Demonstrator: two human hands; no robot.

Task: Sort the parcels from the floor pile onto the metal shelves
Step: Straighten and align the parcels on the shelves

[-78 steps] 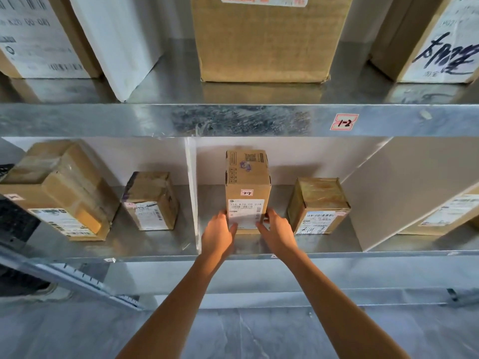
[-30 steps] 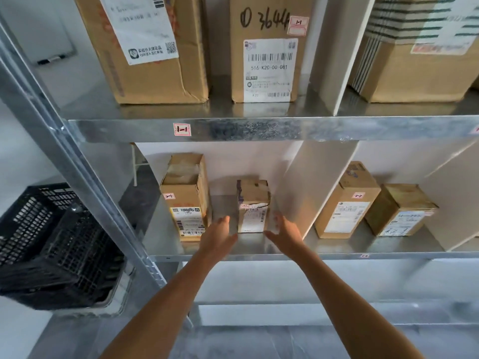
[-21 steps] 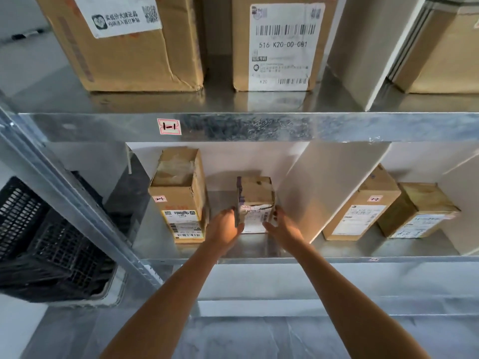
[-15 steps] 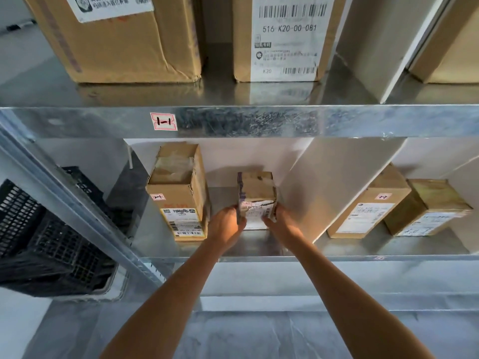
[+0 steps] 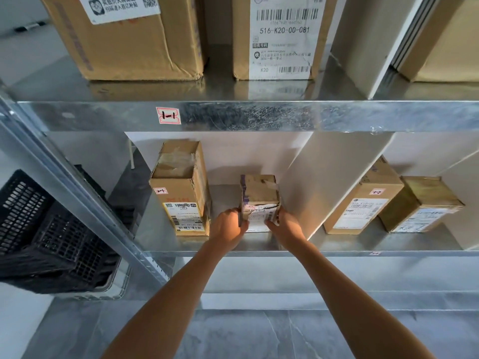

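A small taped cardboard parcel (image 5: 259, 195) with a white label stands on the lower metal shelf (image 5: 259, 246), close to a white divider (image 5: 324, 182). My left hand (image 5: 228, 228) grips its left front edge and my right hand (image 5: 283, 226) grips its right front edge. Left of it stands a taller parcel (image 5: 181, 187) with a yellow-edged label. Beyond the divider sit two more parcels (image 5: 363, 203), the right one (image 5: 420, 203) wrapped in glossy tape.
The upper shelf (image 5: 233, 116), tagged 1-1, carries large boxes (image 5: 124, 40) and a labelled box (image 5: 282, 37). A slanted steel upright (image 5: 85, 203) runs at the left. Black plastic crates (image 5: 46, 234) stand on the floor beyond it. Grey tiled floor lies below.
My hands left the tall parcel in the right bay, the view swung left, and both hands closed on the small parcel in the left bay.
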